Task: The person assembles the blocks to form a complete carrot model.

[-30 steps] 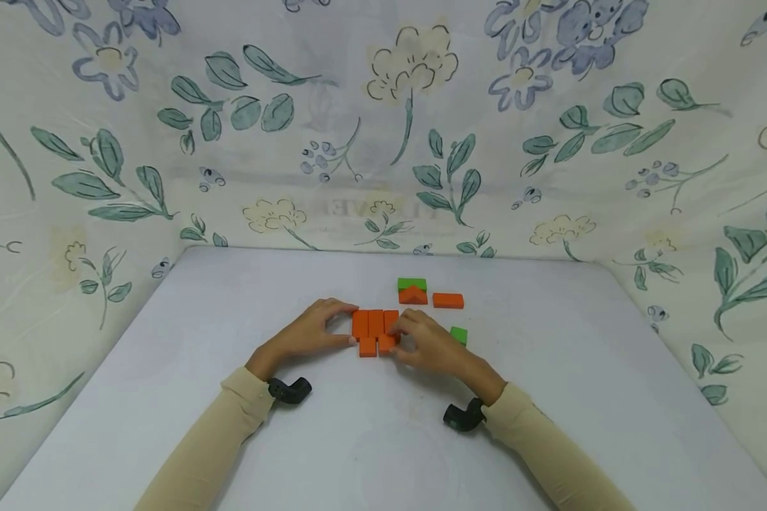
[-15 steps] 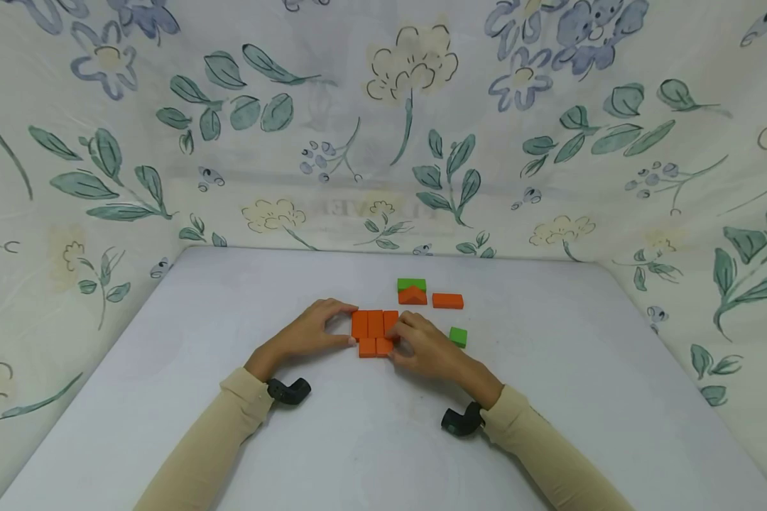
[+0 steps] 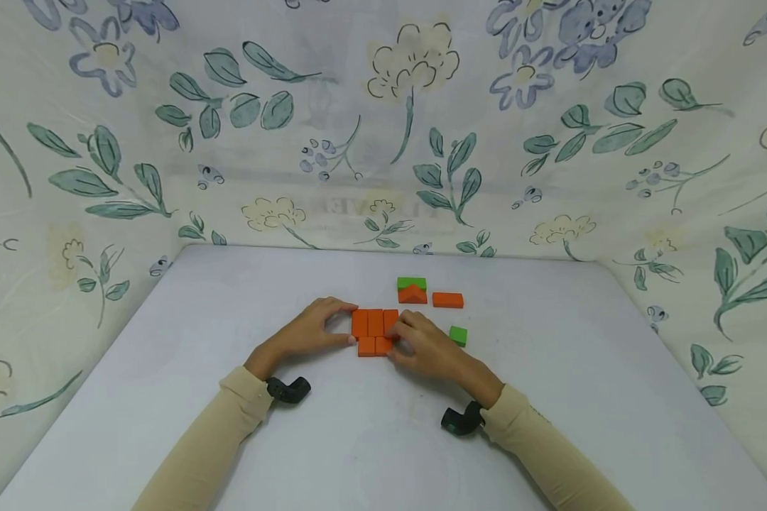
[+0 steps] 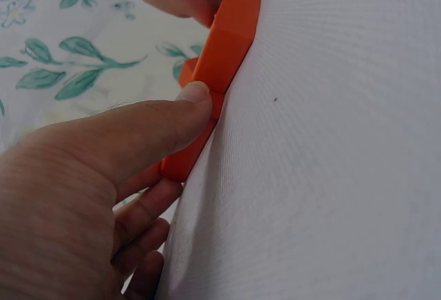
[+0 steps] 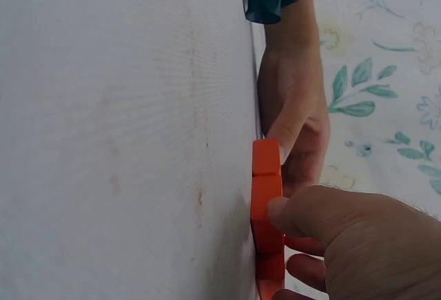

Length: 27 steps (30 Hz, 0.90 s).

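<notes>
Several orange wooden blocks lie together on the white table, three taller ones in a row with two shorter ones along their near side. My left hand (image 3: 309,330) holds the leftmost tall block (image 3: 359,323) between thumb and index finger at its near and far ends. At the opposite side, my right hand (image 3: 430,348) pinches the right-hand short block (image 3: 381,346), which touches the left-hand short block (image 3: 366,347). Part of the right tall block (image 3: 390,319) is hidden by the right fingers. In the right wrist view, the thumb presses an orange block (image 5: 264,207).
Behind the right hand lie an orange triangular block (image 3: 412,295) against a green block (image 3: 412,283), an orange rectangular block (image 3: 447,300), and a small green block (image 3: 458,336). A floral cloth (image 3: 383,177) encloses the table's back and sides.
My right hand has slid the right-hand short orange block leftward, closing the gap to the short block beside it. The left hand has kept its place.
</notes>
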Available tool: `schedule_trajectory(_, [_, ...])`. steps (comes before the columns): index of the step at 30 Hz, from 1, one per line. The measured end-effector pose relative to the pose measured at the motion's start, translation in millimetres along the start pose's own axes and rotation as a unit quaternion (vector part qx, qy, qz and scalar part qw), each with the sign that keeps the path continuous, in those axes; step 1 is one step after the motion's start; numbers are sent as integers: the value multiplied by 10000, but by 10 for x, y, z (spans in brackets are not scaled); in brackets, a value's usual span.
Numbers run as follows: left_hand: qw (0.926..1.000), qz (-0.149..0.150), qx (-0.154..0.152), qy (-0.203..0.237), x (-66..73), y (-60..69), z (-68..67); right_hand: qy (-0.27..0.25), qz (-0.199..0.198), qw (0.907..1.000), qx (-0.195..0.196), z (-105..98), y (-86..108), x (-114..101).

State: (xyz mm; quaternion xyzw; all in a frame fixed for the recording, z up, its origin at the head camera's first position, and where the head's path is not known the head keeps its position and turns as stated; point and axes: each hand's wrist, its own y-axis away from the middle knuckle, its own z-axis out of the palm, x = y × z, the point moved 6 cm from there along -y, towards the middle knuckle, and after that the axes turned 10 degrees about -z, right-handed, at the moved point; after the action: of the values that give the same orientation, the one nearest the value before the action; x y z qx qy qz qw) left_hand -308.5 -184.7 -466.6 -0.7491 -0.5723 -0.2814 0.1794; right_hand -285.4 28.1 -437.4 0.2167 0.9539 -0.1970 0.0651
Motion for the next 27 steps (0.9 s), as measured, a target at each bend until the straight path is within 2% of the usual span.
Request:
schedule_trajectory(9, [10000,-50,-18,40,-11,-9,4,-121,9,9999,29,-16,2,-13])
schedule_trajectory(27, [10000,59,6,-29,-8,-10,7,-170,69,9998,25,18,13,14])
